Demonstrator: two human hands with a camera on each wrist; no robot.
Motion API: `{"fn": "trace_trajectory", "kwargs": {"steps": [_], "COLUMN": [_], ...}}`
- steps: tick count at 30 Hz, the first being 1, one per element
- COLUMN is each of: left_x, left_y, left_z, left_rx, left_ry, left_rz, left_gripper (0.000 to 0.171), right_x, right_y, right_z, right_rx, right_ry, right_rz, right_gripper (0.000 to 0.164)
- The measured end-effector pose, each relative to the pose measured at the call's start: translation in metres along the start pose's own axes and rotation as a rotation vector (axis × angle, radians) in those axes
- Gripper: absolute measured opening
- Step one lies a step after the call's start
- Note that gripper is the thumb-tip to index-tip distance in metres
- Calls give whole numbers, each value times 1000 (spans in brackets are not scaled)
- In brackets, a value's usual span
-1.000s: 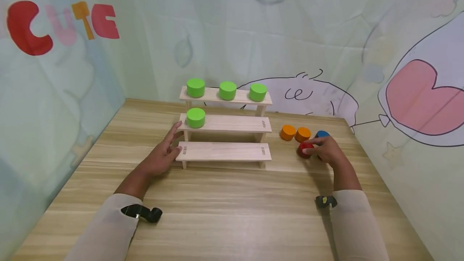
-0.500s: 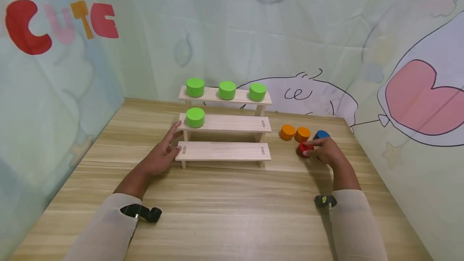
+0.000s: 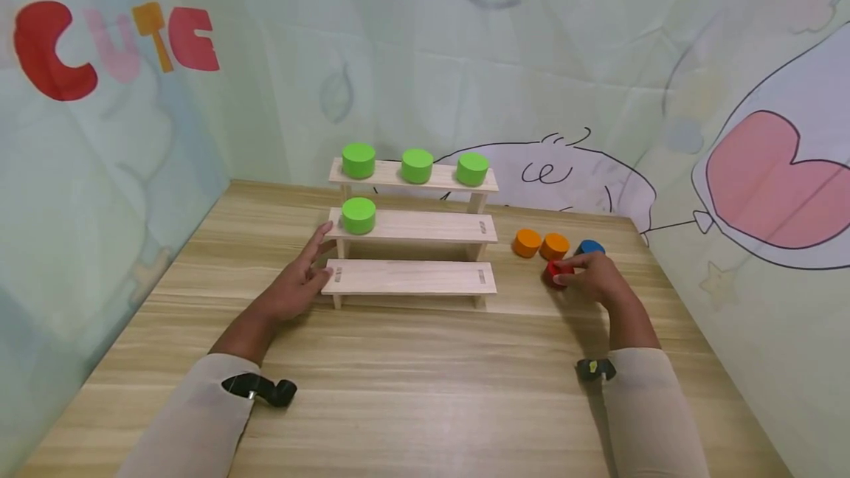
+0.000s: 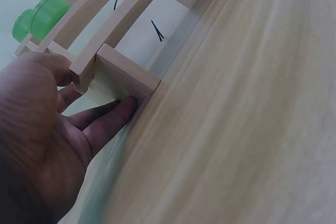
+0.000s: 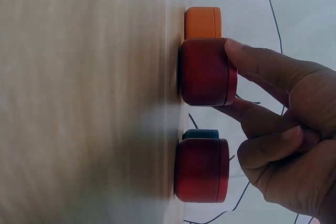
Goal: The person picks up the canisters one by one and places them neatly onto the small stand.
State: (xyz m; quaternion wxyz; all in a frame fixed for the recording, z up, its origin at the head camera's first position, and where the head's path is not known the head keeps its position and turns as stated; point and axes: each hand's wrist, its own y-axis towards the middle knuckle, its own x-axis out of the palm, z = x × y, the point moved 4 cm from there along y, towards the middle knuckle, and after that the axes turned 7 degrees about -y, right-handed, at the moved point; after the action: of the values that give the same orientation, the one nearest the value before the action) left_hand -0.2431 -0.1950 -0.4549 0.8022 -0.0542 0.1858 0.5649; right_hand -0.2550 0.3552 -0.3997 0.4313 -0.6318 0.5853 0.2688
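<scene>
My left hand (image 3: pixel 292 290) rests against the left end of a three-tier wooden stand (image 3: pixel 412 276), the thumb at the bottom shelf's edge. In the left wrist view, the straight fingertips (image 4: pixel 127 107) touch the stand's side leg. My right hand (image 3: pixel 600 279) pinches a small red round tin (image 5: pixel 205 72) by its lid between thumb and finger. The tin is upright, at or just above the tabletop; I cannot tell which. Beside it in the right wrist view stands a second red tin (image 5: pixel 199 170), hidden by the hand in the head view.
Three green round tins (image 3: pixel 417 166) line the top shelf; another green tin (image 3: pixel 358 215) sits at the left of the middle shelf. Right of the stand are two orange tins (image 3: pixel 527 243) and a blue tin (image 3: pixel 589 247), partly covered by my hand. Printed fabric walls (image 3: pixel 412 57) enclose the table.
My right hand shifts very slightly left with its fingers on the red tin. The left hand and the stand stay where they were.
</scene>
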Motion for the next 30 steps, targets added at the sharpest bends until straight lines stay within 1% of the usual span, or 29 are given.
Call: {"fn": "trace_trajectory", "kwargs": {"steps": [4, 6, 12, 19, 24, 27, 30], "left_x": [0, 0, 0, 0, 0, 0, 0], "left_y": [0, 0, 0, -1, -1, -1, 0], "left_z": [0, 0, 2, 2, 1, 1, 0], "left_rx": [0, 6, 29, 26, 15, 11, 13], "left_ry": [-3, -2, -9, -12, -5, -11, -15], "left_rz": [-5, -6, -7, -4, -1, -3, -8], "left_gripper": [85, 85, 84, 84, 84, 84, 84], "right_x": [0, -1, -6, -12, -17, -19, -21], "right_y": [-1, -1, -4, -12, -20, -27, -33], "right_z": [-1, -2, -9, -26, -42, -49, -56], "right_rx": [-18, -39, -121, -155, -157, -166, -194], "right_ry": [14, 14, 19, 114, 114, 97, 119], "right_rz": [0, 13, 90, 152, 223, 289, 372], "right_gripper": [45, 45, 44, 43, 46, 46, 43]}}
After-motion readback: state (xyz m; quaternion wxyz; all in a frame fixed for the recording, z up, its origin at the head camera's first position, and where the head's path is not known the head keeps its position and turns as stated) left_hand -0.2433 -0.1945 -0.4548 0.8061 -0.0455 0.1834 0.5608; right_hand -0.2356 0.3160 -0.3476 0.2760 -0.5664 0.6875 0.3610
